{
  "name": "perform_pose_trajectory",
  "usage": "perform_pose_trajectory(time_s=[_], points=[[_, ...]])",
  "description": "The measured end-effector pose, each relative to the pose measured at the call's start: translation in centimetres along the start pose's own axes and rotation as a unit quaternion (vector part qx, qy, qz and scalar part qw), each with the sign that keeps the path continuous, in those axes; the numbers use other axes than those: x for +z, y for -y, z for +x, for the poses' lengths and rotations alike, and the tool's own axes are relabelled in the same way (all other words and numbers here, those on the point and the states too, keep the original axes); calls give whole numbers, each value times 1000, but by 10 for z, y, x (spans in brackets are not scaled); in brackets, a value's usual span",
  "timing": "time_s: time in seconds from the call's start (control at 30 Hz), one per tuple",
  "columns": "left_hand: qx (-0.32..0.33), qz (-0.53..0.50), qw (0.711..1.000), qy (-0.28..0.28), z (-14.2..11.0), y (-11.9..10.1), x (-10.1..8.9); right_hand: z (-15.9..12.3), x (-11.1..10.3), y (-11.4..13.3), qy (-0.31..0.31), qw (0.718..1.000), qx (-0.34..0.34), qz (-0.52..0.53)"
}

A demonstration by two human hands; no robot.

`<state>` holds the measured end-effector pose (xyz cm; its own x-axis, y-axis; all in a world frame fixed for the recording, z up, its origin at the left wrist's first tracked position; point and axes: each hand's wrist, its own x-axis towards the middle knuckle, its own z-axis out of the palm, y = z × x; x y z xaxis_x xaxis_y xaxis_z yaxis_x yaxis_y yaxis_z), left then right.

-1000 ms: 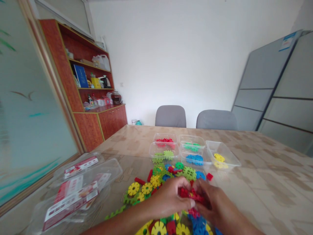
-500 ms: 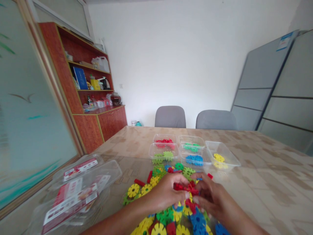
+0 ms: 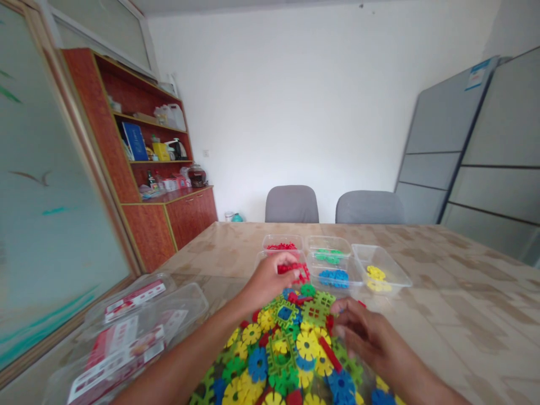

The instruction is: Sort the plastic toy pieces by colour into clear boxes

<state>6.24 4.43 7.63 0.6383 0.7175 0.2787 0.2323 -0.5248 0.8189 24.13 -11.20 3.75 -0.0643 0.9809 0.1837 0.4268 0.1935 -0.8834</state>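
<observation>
My left hand [image 3: 269, 278] is stretched forward over the near left clear tray [image 3: 261, 257], fingers closed on a bunch of red plastic pieces [image 3: 295, 270]. Just beyond sits the tray of red pieces [image 3: 282, 243]. My right hand [image 3: 360, 333] rests low on the right side of the pile of coloured gear-shaped pieces [image 3: 291, 349], fingers curled and touching pieces there; whether it holds one I cannot tell. Other clear trays hold green pieces [image 3: 329, 255], blue pieces [image 3: 334, 277] and yellow pieces [image 3: 374, 274].
Clear plastic lids with red and white labels [image 3: 135, 320] lie at the near left of the marbled table [image 3: 455, 304]. Two grey chairs [image 3: 292, 203] stand at the far side. A red wooden cabinet [image 3: 160, 185] lines the left wall; grey panels lean at the right.
My left hand has lifted away from the right hand and moved forward toward the trays with red pieces. The right hand stayed on the pile. The view shifted slightly.
</observation>
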Motion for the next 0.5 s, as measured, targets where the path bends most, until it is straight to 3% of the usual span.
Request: perform_pose_trajectory(time_s=[0.1,0.2,0.33,0.5], points=[[-20,69,995,-67,47,14,-30,0,1,-1,10,999,-6,-39],[-53,134,985,-89,86,28,-49,0,4,-5,17,999,-4,-49],[-82,182,977,-78,115,40,-52,-2,4,-11,41,998,4,-39],[-70,192,978,-48,122,44,-48,-1,0,-7,43,996,-5,-74]])
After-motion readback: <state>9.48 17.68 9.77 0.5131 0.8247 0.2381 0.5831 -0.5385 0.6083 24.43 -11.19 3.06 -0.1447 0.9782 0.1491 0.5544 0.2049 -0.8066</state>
